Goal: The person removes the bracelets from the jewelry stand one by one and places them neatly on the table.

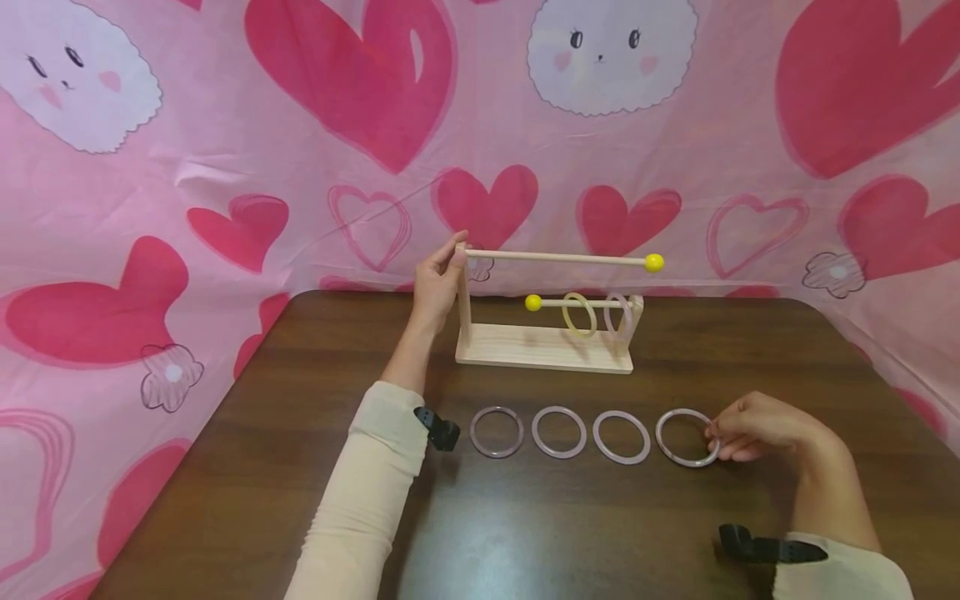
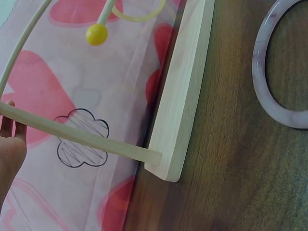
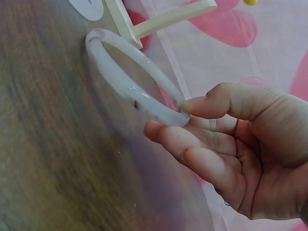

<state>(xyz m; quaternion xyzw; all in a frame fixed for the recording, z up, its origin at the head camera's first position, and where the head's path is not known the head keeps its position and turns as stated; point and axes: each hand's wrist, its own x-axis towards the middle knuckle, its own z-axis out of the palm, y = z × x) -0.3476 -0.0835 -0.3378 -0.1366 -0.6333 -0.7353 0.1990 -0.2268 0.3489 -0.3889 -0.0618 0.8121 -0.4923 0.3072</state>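
My left hand [image 1: 441,287] grips the top of the left post of a wooden bangle stand [image 1: 543,350], thumb in front and fingers behind. The stand has a long upper bar [image 1: 555,257] and a shorter lower bar, each tipped with a yellow ball. On the lower bar hang a yellow bangle [image 1: 581,334] and a pale pink bangle [image 1: 609,318]. At the right, my right hand [image 1: 768,429] pinches the edge of a whitish-lilac bangle [image 3: 127,89] between thumb and fingers. In the right wrist view, its far edge tilts up over the table.
Three more bangles lie flat in a row before the stand: a left one [image 1: 474,432], a middle one [image 1: 558,455] and a right one [image 1: 624,461]. All rest on a dark wooden table [image 1: 525,525]. Behind hangs a pink heart-print cloth [image 1: 495,125].
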